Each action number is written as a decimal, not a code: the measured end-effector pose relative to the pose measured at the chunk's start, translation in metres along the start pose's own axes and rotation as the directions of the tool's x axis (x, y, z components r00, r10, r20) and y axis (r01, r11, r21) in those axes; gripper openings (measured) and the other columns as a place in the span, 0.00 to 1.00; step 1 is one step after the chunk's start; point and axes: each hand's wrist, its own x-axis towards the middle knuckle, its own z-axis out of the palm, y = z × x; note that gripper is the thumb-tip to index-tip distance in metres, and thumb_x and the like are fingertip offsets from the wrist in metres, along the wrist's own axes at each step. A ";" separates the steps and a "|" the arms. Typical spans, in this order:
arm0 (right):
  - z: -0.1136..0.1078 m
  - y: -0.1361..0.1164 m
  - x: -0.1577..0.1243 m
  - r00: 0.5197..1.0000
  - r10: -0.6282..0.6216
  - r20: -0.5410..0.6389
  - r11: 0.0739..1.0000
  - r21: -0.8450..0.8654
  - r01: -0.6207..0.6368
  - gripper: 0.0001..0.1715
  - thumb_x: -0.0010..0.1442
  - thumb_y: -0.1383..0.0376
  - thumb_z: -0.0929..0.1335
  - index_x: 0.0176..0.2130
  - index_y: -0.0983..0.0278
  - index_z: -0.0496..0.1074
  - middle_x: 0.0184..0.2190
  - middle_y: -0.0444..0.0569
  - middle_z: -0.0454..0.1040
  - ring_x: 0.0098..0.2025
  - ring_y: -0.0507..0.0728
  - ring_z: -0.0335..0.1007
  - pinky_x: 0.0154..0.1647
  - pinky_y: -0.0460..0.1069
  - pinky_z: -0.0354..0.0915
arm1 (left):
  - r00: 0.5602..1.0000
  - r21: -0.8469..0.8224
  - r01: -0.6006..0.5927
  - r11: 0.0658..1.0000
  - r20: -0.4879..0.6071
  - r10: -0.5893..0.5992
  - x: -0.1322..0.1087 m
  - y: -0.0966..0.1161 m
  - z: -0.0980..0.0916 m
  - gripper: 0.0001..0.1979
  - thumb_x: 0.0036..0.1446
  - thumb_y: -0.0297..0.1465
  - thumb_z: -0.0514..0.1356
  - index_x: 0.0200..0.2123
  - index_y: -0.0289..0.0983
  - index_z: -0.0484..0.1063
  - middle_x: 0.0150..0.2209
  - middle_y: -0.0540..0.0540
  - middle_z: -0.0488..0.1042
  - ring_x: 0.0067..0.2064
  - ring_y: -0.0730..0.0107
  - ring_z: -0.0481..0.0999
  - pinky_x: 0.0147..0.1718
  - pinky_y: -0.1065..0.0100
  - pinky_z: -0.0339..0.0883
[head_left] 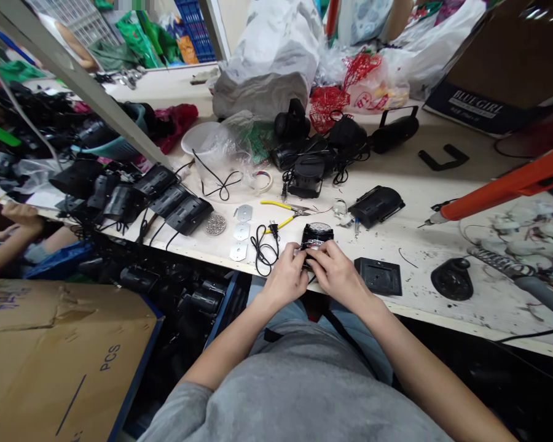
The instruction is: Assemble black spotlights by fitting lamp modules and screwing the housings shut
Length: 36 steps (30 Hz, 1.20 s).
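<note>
At the table's front edge, both my hands are closed on a small black device housing (317, 231) with a clear round lens-like top. My left hand (286, 276) grips its left side, and my right hand (340, 274) has thumb and fingers bent over its near right side. My fingertips meet over the near part, so what lies under them is hidden. Left of the housing lies a black power cord (263, 253) with a plug. Yellow-handled pliers (283, 216) rest just beyond. A black square frame (378, 276) lies flat beside my right hand.
Metal plates (241, 231) and a heap of screws (215, 224) lie to the left, near black housings (188, 213). An orange power screwdriver (502, 187) juts in from the right. A rounded black part (452, 279) lies nearby. Cardboard (64, 350) stands at lower left; another person's hand (21, 215) is far left.
</note>
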 end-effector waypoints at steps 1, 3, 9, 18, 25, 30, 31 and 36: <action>-0.006 0.002 0.001 1.000 0.006 -0.014 1.000 0.012 -0.006 0.14 0.69 0.69 0.63 0.50 0.63 0.75 0.37 0.52 0.70 0.37 0.57 0.73 0.38 0.54 0.76 | 1.000 0.002 -0.007 1.000 -0.003 0.007 0.000 0.000 -0.001 0.22 0.55 0.21 0.56 0.55 0.35 0.65 0.54 0.37 0.63 0.53 0.55 0.74 0.52 0.54 0.75; -0.021 0.015 0.004 0.996 0.045 -0.079 0.999 -0.003 -0.046 0.12 0.69 0.66 0.64 0.49 0.62 0.76 0.37 0.52 0.71 0.36 0.57 0.72 0.36 0.54 0.75 | 1.000 0.001 -0.018 1.000 -0.008 0.018 -0.001 0.001 -0.003 0.23 0.56 0.22 0.56 0.56 0.35 0.64 0.55 0.36 0.63 0.54 0.54 0.73 0.54 0.54 0.74; -0.067 0.094 0.024 0.898 0.367 -0.244 0.840 -0.327 -0.433 0.50 0.55 0.38 0.72 0.63 0.69 0.68 0.57 0.70 0.63 0.60 0.79 0.60 0.56 0.73 0.61 | 1.000 -0.116 0.005 0.993 -0.028 -0.008 -0.001 0.000 -0.007 0.21 0.58 0.24 0.57 0.55 0.36 0.62 0.53 0.37 0.63 0.53 0.55 0.73 0.53 0.53 0.74; -0.072 0.136 0.035 0.739 0.674 0.004 0.711 -0.279 -0.646 0.60 0.48 0.39 0.75 0.68 0.65 0.59 0.65 0.71 0.52 0.65 0.84 0.50 0.61 0.73 0.56 | 0.984 -0.397 0.174 0.901 0.041 -0.172 -0.001 -0.007 -0.023 0.31 0.53 0.24 0.62 0.60 0.41 0.60 0.51 0.44 0.64 0.36 0.72 0.76 0.42 0.63 0.78; -0.079 0.118 0.032 0.842 0.479 -0.246 0.790 -0.298 -0.536 0.54 0.48 0.44 0.77 0.64 0.66 0.64 0.59 0.68 0.56 0.63 0.81 0.53 0.62 0.74 0.56 | 0.969 -0.561 0.219 0.799 0.028 -0.246 -0.004 -0.017 -0.024 0.31 0.53 0.26 0.65 0.59 0.42 0.62 0.52 0.42 0.67 0.40 0.71 0.79 0.42 0.63 0.80; -0.077 0.074 0.031 0.938 0.240 -0.249 0.905 -0.291 -0.309 0.49 0.53 0.43 0.75 0.64 0.62 0.63 0.60 0.64 0.57 0.63 0.77 0.56 0.63 0.71 0.59 | 0.971 -0.502 0.185 0.845 -0.042 -0.237 -0.007 -0.013 -0.016 0.32 0.51 0.27 0.68 0.58 0.41 0.62 0.50 0.44 0.68 0.39 0.70 0.78 0.40 0.63 0.79; -0.074 0.067 0.030 0.953 0.219 -0.210 0.926 -0.263 -0.271 0.49 0.53 0.42 0.74 0.64 0.61 0.62 0.59 0.62 0.58 0.63 0.75 0.57 0.63 0.70 0.60 | 0.971 -0.459 0.152 0.876 -0.094 -0.218 -0.009 -0.010 -0.015 0.30 0.52 0.28 0.68 0.57 0.41 0.63 0.49 0.44 0.69 0.40 0.69 0.77 0.40 0.63 0.78; -0.057 0.058 0.016 0.975 0.161 -0.150 0.945 -0.262 -0.197 0.49 0.52 0.44 0.75 0.64 0.60 0.62 0.60 0.60 0.57 0.63 0.73 0.57 0.64 0.70 0.59 | 0.948 -0.120 -0.074 0.990 -0.318 0.032 -0.023 0.012 0.000 0.09 0.62 0.34 0.62 0.43 0.38 0.69 0.38 0.45 0.71 0.41 0.62 0.74 0.39 0.61 0.72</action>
